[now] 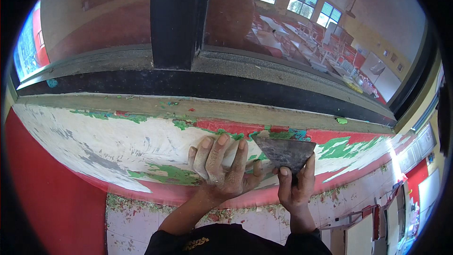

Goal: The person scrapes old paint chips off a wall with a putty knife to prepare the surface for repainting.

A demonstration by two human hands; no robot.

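Triangular paint scraper (286, 152), dark: at 4 o'clock, wide edge along the red paint band (222, 125) under the windowsill (160, 107). Right hand (298, 189): thumb and fingers pinching the scraper near its narrow end. Left hand (225, 167): at 6 o'clock, fingers spread over the wall (127, 134), nothing seen held. Advised handling: blade low, short strokes beneath loose edges, left fingertips clear of its corner. Hard to make out: handle, mostly hidden by the right hand; left palm; actual blade-to-wall contact.

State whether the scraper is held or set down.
Held: the right hand has the scraper near its narrow end, with the wide edge toward the dark window frame.
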